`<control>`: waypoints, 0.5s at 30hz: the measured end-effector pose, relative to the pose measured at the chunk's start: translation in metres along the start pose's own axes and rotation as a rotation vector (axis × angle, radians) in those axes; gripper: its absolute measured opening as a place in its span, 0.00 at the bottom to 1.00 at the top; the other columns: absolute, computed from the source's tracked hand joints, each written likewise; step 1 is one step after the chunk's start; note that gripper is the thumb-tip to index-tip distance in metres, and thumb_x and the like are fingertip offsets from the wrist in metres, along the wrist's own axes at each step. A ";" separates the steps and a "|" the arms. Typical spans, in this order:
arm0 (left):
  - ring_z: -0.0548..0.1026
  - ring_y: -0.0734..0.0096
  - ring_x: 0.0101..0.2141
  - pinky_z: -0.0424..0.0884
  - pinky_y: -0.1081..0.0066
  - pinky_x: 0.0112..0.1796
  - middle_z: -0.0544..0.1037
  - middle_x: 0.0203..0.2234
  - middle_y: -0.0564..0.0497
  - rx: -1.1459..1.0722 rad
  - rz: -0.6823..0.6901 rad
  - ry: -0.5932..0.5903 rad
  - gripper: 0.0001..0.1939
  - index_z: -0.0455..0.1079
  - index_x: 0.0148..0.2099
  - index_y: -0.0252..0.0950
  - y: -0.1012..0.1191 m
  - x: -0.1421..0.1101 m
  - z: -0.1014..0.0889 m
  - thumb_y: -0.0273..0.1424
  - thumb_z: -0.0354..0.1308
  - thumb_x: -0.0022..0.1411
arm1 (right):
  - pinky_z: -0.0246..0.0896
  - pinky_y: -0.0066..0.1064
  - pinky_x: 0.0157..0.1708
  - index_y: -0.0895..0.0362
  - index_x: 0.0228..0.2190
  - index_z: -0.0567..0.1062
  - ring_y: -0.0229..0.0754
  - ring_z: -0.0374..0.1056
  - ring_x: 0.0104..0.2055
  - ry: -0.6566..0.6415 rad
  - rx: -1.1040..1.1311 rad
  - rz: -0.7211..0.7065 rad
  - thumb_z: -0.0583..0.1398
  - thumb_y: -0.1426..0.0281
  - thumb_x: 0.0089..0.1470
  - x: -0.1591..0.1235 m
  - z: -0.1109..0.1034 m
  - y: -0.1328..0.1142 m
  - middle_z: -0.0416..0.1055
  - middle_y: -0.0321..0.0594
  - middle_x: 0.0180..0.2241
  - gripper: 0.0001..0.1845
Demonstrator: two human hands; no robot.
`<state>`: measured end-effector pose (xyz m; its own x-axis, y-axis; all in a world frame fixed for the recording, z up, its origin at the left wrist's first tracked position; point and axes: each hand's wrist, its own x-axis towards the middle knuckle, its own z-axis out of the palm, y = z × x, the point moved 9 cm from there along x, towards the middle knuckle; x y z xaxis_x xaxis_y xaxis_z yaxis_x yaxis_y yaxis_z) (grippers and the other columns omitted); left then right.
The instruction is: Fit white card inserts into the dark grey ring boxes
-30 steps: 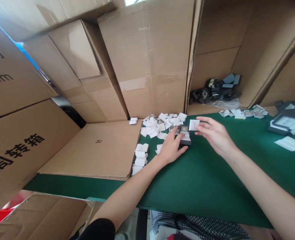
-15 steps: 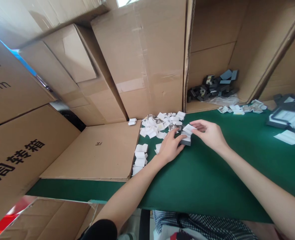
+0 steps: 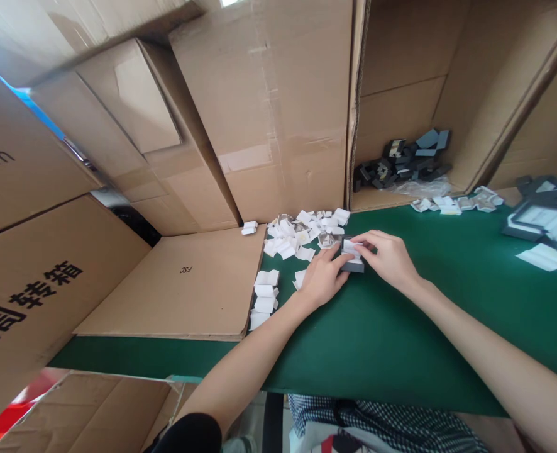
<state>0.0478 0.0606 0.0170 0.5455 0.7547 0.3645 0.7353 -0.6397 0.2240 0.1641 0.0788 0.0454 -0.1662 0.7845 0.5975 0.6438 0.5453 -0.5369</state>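
So the step in hand looks to be the fitting of a white insert [image 3: 351,246] into a small dark box [image 3: 354,267], which sits on the green desk [image 3: 401,352] right between the two hands. The dark box seems to be gripped from its side by the left hand [image 3: 323,277], fingers laid over the edge, so it's kept put. The white insert looks to be pinched in the fingertips of the right hand [image 3: 386,258], at the far side of the box; whether it's fully seated can't be told, since it's partly covered by fingers. Just beyond the left hand a messy pile of white pieces [image 3: 285,238] is spread, and a neat row of white inserts [image 3: 265,296] is lined up to its left, along a flat cardboard sheet [image 3: 198,283]. Past the right hand, loose dark boxes [image 3: 405,160] are heaped inside a big carton [image 3: 452,132], and a blurry dark stack [image 3: 549,214] is parked well off to the right. As for the next move, a light, even push on the insert is probably called for, with the box held firm so nothing gets skewed or creased.
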 end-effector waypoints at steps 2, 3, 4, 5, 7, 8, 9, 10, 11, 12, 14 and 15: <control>0.67 0.57 0.52 0.67 0.56 0.51 0.64 0.57 0.44 0.000 0.001 -0.005 0.19 0.65 0.55 0.42 0.000 0.000 0.000 0.30 0.53 0.60 | 0.64 0.37 0.35 0.54 0.33 0.76 0.44 0.69 0.33 -0.005 0.015 -0.007 0.55 0.69 0.55 0.000 0.001 0.000 0.73 0.41 0.32 0.09; 0.67 0.58 0.51 0.67 0.56 0.51 0.64 0.56 0.44 0.000 0.003 -0.005 0.19 0.64 0.55 0.42 0.000 0.000 0.001 0.30 0.53 0.61 | 0.64 0.37 0.35 0.54 0.33 0.75 0.45 0.69 0.34 -0.007 0.020 -0.015 0.54 0.68 0.55 0.001 0.002 0.000 0.73 0.41 0.32 0.10; 0.68 0.58 0.51 0.67 0.56 0.50 0.64 0.56 0.45 -0.002 0.005 -0.005 0.19 0.64 0.55 0.43 0.001 0.000 0.001 0.30 0.52 0.61 | 0.64 0.38 0.36 0.53 0.34 0.75 0.45 0.68 0.35 -0.011 0.026 -0.027 0.54 0.68 0.56 0.001 0.003 0.000 0.73 0.41 0.32 0.10; 0.68 0.58 0.51 0.67 0.56 0.50 0.64 0.56 0.45 -0.005 0.007 -0.002 0.19 0.64 0.55 0.43 0.001 0.000 0.001 0.30 0.52 0.61 | 0.63 0.39 0.38 0.53 0.34 0.75 0.46 0.68 0.36 -0.014 0.033 -0.045 0.53 0.68 0.56 0.001 0.004 0.000 0.73 0.42 0.33 0.10; 0.68 0.58 0.50 0.67 0.56 0.50 0.64 0.56 0.44 -0.011 0.009 0.001 0.18 0.64 0.54 0.42 0.002 0.000 0.000 0.30 0.52 0.61 | 0.63 0.40 0.40 0.52 0.34 0.76 0.47 0.67 0.39 -0.019 0.049 -0.082 0.53 0.68 0.57 0.002 0.006 -0.001 0.73 0.42 0.34 0.11; 0.68 0.58 0.50 0.67 0.56 0.50 0.64 0.56 0.44 -0.010 0.009 -0.001 0.18 0.64 0.54 0.42 0.002 0.001 0.000 0.30 0.52 0.61 | 0.63 0.40 0.41 0.52 0.34 0.76 0.47 0.66 0.40 -0.017 0.049 -0.101 0.52 0.67 0.57 0.002 0.006 -0.001 0.72 0.43 0.35 0.12; 0.68 0.58 0.49 0.67 0.56 0.49 0.65 0.56 0.44 -0.008 0.008 -0.005 0.18 0.64 0.54 0.41 0.003 0.001 0.000 0.30 0.51 0.62 | 0.63 0.41 0.41 0.52 0.34 0.76 0.48 0.65 0.41 -0.005 0.040 -0.114 0.52 0.67 0.57 0.002 0.006 -0.001 0.71 0.43 0.35 0.12; 0.69 0.58 0.49 0.67 0.56 0.49 0.65 0.55 0.43 -0.003 0.006 -0.009 0.18 0.64 0.54 0.41 0.003 0.001 0.001 0.30 0.51 0.62 | 0.63 0.41 0.41 0.52 0.34 0.76 0.48 0.65 0.42 0.017 0.021 -0.120 0.52 0.67 0.57 0.002 0.006 0.000 0.70 0.44 0.36 0.12; 0.69 0.58 0.49 0.67 0.56 0.49 0.65 0.55 0.43 0.003 0.005 -0.014 0.17 0.64 0.54 0.41 0.003 0.001 0.001 0.30 0.51 0.62 | 0.63 0.41 0.41 0.53 0.33 0.76 0.48 0.64 0.42 0.044 -0.004 -0.120 0.53 0.66 0.57 0.002 0.005 0.002 0.68 0.45 0.37 0.12; 0.69 0.58 0.49 0.67 0.56 0.49 0.65 0.55 0.43 0.008 0.004 -0.017 0.17 0.64 0.54 0.41 0.003 0.001 0.002 0.31 0.51 0.62 | 0.63 0.40 0.40 0.53 0.33 0.76 0.48 0.64 0.42 0.064 -0.029 -0.115 0.53 0.66 0.57 0.002 0.004 0.004 0.66 0.45 0.38 0.11; 0.68 0.58 0.49 0.67 0.57 0.49 0.66 0.54 0.43 0.013 0.000 -0.014 0.17 0.64 0.54 0.41 0.002 0.001 0.002 0.31 0.51 0.62 | 0.64 0.39 0.39 0.54 0.34 0.75 0.47 0.64 0.42 0.071 -0.059 -0.097 0.54 0.67 0.56 0.002 0.006 0.008 0.64 0.45 0.38 0.10; 0.68 0.58 0.50 0.67 0.57 0.49 0.66 0.54 0.43 0.013 -0.002 -0.012 0.17 0.64 0.53 0.40 0.002 0.001 0.002 0.31 0.51 0.62 | 0.64 0.39 0.38 0.54 0.35 0.75 0.47 0.64 0.41 0.058 -0.066 -0.090 0.54 0.67 0.56 0.002 0.008 0.010 0.64 0.45 0.38 0.10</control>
<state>0.0505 0.0600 0.0163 0.5484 0.7579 0.3533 0.7418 -0.6360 0.2129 0.1646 0.0880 0.0367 -0.1833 0.7139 0.6759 0.6762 0.5906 -0.4404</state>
